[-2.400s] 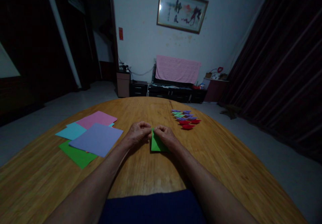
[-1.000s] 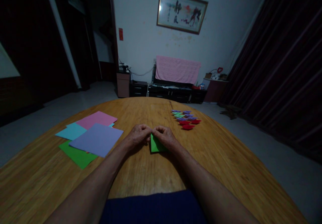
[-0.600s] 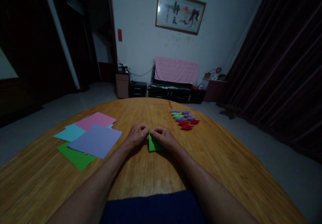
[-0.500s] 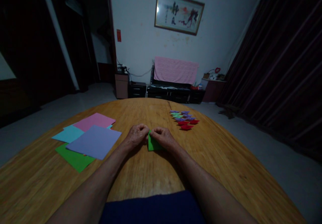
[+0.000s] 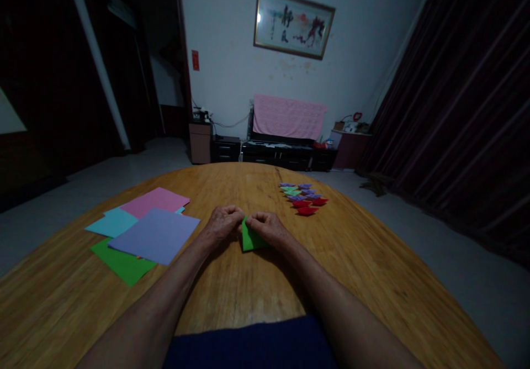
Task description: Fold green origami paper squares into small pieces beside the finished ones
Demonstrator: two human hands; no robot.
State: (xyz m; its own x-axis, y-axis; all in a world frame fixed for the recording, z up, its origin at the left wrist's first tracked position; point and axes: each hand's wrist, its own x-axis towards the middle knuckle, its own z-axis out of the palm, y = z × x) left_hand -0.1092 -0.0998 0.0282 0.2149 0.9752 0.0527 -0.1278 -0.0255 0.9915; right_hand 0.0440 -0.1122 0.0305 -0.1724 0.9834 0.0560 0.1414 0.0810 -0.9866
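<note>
My right hand point(image 5: 268, 228) clamps the green paper point(image 5: 252, 241)

I pinch its upper part, just below the middle of the frame; my left hand point(image 5: 223, 223) curls at its upper left corner, and whether it grips I cannot tell. I judge this a folding step; the next move likely calls for keeping edges aligned while pressing. Coloured sheets point(image 5: 155, 236) lie at left, small folded papers point(image 5: 307, 211) at right.

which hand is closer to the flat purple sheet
Left. The left hand is to the right of the purple sheet, not touching it; the right hand is farther right, beyond the left one, holding the folded green paper.
</note>
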